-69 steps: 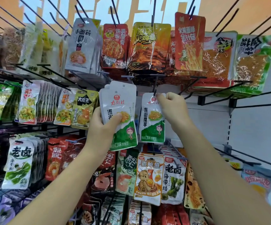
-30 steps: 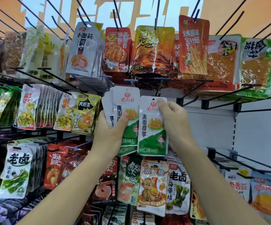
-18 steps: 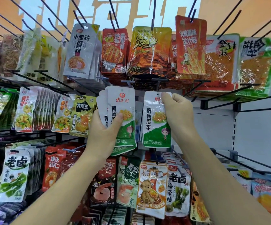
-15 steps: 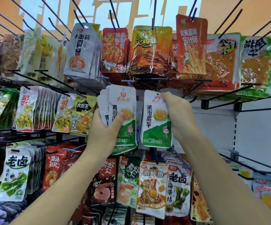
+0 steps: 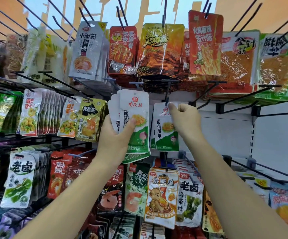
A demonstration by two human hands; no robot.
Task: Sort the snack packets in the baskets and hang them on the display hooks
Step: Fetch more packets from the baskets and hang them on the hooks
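At the far left, green packets (image 5: 0,112) are hung on the rack beside a row of white-and-yellow packets (image 5: 30,114), and a black-and-yellow packet (image 5: 89,119) is seen just right of them. Next to it, a fanned stack of white-and-green packets (image 5: 136,118) is held upright by the left hand (image 5: 115,137), whose fingers are clamped on it from behind, with the thumb pressed across the front. Just right of the stack, a single white-and-green packet (image 5: 165,128) is raised to the tip of a black display hook (image 5: 167,90). Its top edge is pinched by the right hand (image 5: 186,119), the other fingers being curled together. Whether the hook passes through the packet's hole cannot be told. A second packet of the same kind is glimpsed right behind it. Below, a bear-printed packet (image 5: 162,195) is hung. At the upper right, a green-edged packet (image 5: 277,66) is displayed.
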